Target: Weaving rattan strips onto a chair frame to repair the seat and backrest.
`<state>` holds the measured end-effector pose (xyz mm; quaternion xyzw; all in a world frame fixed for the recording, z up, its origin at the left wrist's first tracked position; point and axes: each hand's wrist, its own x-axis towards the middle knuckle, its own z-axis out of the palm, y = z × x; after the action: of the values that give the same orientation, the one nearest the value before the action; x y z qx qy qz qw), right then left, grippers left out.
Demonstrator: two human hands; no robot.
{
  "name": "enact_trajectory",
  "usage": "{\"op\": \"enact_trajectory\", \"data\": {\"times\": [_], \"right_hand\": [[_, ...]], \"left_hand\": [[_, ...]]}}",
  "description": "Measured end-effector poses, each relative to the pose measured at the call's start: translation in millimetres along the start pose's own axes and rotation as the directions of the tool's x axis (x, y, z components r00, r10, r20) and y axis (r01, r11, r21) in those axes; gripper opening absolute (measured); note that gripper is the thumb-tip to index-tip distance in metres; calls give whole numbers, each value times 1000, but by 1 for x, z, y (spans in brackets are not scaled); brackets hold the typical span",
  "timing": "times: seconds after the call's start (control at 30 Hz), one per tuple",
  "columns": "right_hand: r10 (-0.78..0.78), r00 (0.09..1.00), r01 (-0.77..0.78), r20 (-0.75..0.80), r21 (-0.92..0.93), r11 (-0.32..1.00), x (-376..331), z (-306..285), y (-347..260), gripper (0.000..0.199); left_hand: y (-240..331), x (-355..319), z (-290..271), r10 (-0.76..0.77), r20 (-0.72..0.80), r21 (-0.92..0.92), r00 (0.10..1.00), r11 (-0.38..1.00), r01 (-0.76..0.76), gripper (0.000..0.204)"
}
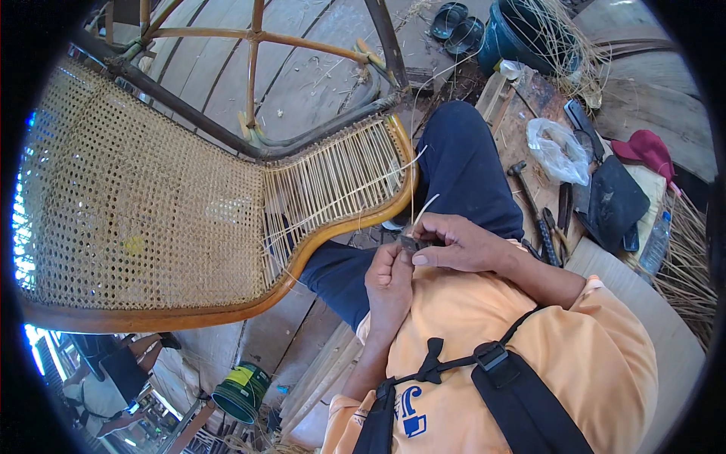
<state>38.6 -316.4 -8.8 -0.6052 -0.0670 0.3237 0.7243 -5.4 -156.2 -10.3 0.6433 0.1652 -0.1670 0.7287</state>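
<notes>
Just right of the cane-woven frame (151,204), the left hand (389,281) and right hand (460,244) meet, both nearly closed, pinching a small dark piece (411,244) from which a pale strip (428,206) sticks up. Farther right of the frame lies a hammer (545,234).

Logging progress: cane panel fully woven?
No: the cane panel is meshed at picture left, but shows mostly parallel strands with gaps at its right end.
</notes>
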Motion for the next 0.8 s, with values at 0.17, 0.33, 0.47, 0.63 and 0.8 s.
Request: {"op": "enact_trajectory", "data": {"times": [0.17, 0.33, 0.47, 0.63, 0.8], "right_hand": [[163, 985, -170, 48, 226, 959, -5, -4, -7, 24], [150, 986, -163, 69, 255, 953, -5, -4, -5, 24], [151, 988, -155, 38, 312, 937, -5, -10, -6, 25], [103, 990, -66, -95, 337, 939, -6, -40, -11, 21], [-113, 724, 100, -680, -59, 993, -33, -136, -44, 21]], "left_hand": [[9, -9, -11, -105, 93, 5, 990, 994, 105, 8], [9, -12, -15, -116, 120, -55, 986, 991, 123, 9], [2, -14, -19, -144, 141, -133, 979, 978, 163, 10], [1, -16, -16, -173, 149, -94, 974, 978, 188, 10], [-3, -18, -22, -205, 100, -41, 974, 977, 210, 9]]}}
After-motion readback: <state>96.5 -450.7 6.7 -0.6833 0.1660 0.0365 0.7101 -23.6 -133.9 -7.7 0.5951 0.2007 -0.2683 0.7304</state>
